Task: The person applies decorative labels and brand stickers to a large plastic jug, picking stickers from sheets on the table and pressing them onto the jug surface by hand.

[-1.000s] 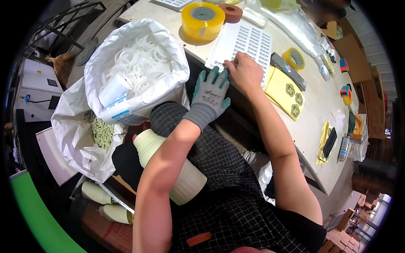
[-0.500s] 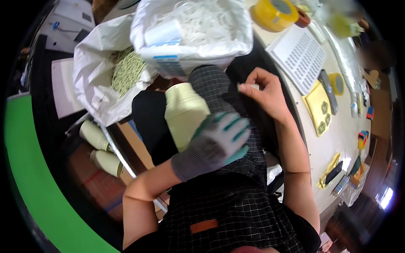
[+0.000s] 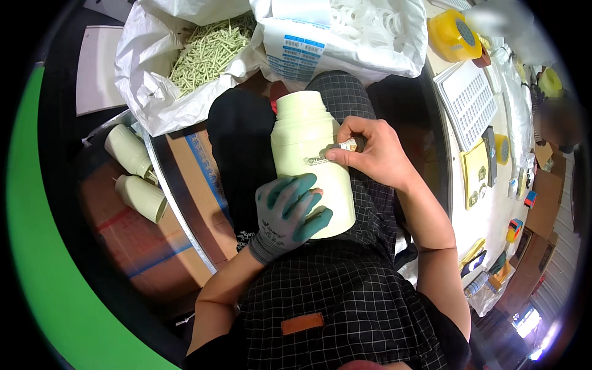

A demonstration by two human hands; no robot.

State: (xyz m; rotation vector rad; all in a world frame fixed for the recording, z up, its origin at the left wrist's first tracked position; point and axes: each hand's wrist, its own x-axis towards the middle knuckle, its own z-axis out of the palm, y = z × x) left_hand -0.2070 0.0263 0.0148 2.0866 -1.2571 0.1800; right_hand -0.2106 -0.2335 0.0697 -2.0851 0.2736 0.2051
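A pale green flask body (image 3: pixel 311 139), with a stepped, narrower neck, lies across my lap with the neck pointing away from me. Dark print (image 3: pixel 316 160) shows on its upper side. My left hand (image 3: pixel 287 209), in a grey and teal glove with one fingertip bare, is wrapped against the near left part of the flask and steadies it. My bare right hand (image 3: pixel 373 151) pinches a small whitish block (image 3: pixel 348 145) between thumb and fingers. The thumb tip is at the flask's right side, beside the print; whether the block touches the surface is hidden.
A white sack (image 3: pixel 145 80) holds pale green small sticks; another white bag (image 3: pixel 364 61) holds clear rings. Two similar flask bodies (image 3: pixel 140 197) lie in a carton at left. On the right-hand table are yellow tape (image 3: pixel 453 36), a printed sheet (image 3: pixel 465 98) and a yellow cloth (image 3: pixel 475 176).
The flask has turned so its print faces up, and my left hand has moved back from across it to its near left side. My right hand has come over to the flask with the block.
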